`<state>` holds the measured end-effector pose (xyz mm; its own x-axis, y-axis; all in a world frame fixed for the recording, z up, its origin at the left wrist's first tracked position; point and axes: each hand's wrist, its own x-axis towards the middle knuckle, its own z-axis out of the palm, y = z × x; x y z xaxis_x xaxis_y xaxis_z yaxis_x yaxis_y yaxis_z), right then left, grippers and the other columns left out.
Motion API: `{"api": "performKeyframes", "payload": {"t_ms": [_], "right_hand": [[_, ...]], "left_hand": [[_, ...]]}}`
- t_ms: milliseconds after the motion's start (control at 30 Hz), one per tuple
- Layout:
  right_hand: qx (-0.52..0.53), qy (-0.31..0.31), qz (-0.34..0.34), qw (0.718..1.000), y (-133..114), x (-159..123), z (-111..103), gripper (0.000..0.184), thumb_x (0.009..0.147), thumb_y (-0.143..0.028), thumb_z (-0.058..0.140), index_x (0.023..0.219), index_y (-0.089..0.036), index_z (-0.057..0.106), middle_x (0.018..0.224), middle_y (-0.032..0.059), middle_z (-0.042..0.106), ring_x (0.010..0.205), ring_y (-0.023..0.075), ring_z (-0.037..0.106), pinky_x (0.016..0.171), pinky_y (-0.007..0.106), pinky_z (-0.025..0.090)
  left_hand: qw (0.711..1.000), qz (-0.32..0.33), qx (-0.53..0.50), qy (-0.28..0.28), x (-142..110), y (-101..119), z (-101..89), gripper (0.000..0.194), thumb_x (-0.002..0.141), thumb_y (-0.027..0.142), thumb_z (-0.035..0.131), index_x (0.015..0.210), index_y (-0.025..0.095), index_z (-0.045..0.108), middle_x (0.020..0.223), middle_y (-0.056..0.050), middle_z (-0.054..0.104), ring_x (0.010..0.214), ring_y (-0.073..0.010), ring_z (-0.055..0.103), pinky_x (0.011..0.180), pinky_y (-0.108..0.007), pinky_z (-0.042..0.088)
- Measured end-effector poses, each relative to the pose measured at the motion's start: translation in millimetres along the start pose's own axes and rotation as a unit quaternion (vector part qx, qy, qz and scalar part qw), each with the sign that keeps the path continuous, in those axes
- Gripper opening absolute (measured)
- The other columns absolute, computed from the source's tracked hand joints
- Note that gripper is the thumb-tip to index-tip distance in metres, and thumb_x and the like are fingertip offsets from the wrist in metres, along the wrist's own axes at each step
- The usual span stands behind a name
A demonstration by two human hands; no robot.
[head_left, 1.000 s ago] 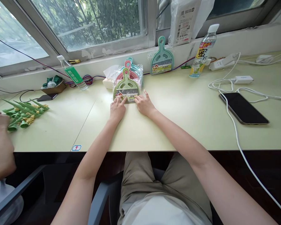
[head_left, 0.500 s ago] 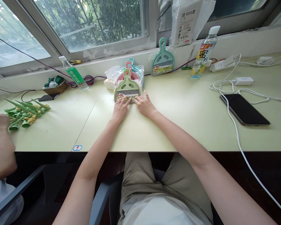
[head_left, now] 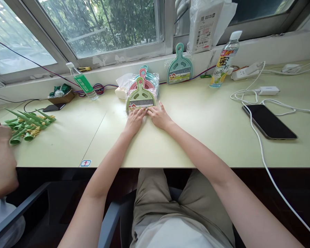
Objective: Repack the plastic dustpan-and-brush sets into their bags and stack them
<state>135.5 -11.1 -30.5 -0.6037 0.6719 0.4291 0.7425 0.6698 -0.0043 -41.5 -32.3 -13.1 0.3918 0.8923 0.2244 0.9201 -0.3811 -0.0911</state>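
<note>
A green dustpan-and-brush set [head_left: 141, 98] in clear plastic wrap leans upright at the front of a stack. Behind it stand a pink set [head_left: 143, 73] and a blue one [head_left: 153, 76], partly covered. My left hand [head_left: 134, 121] rests at the lower edge of the green set, fingers stretched out over its bottom label. Beside it, my right hand [head_left: 159, 117] has its fingers extended at the lower right corner, touching the wrap. The fingertips of both hands nearly meet. Neither hand is wrapped around anything.
Another teal dustpan set [head_left: 180, 69] leans against the wall. A drink bottle [head_left: 223, 62], power strip [head_left: 245, 71], white cable and phone [head_left: 270, 121] lie to the right. Leftward are a water bottle [head_left: 83, 82], green cone-shaped pieces [head_left: 28, 125] and another person's hand [head_left: 1, 151].
My left hand's fingers have shifted slightly right along the green set's lower edge, closer to my right hand. My right hand and the stack look almost unchanged.
</note>
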Motion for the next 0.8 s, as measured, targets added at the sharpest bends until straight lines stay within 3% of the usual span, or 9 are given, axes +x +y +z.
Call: {"api": "performKeyframes", "payload": {"t_ms": [367,600,800], "right_hand": [[0.000,0.009,0.003,1.000,0.5,0.5,1.8,0.042,0.097,-0.010,0.033,0.129,-0.011,0.060,0.141,0.0161,0.056,0.130,0.0279,0.050,0.122,0.064,0.008],[-0.002,0.004,0.007,1.000,0.6,0.4,1.5,0.041,0.097,-0.010,0.033,0.127,-0.011,0.061,0.141,0.0160,0.057,0.130,0.0277,0.051,0.122,0.065,0.008],[0.005,0.003,0.004,1.000,1.3,0.1,1.5,0.041,0.098,-0.010,0.032,0.125,-0.010,0.062,0.142,0.0163,0.056,0.130,0.0284,0.051,0.121,0.066,0.009]], "left_hand": [[0.999,-0.037,0.030,0.014,-2.3,3.2,3.8,0.057,0.094,0.015,0.029,0.150,0.020,0.044,0.155,-0.008,0.045,0.131,-0.0299,0.047,0.104,-0.047,0.038],[0.995,-0.077,0.049,0.037,-2.7,8.9,5.3,0.054,0.094,0.017,0.030,0.144,0.019,0.050,0.146,-0.012,0.054,0.125,-0.0312,0.052,0.101,-0.047,0.037],[0.991,-0.114,0.057,0.044,-3.2,6.0,3.8,0.050,0.089,0.013,0.033,0.133,0.011,0.055,0.137,-0.018,0.058,0.120,-0.0330,0.054,0.099,-0.047,0.036]]}}
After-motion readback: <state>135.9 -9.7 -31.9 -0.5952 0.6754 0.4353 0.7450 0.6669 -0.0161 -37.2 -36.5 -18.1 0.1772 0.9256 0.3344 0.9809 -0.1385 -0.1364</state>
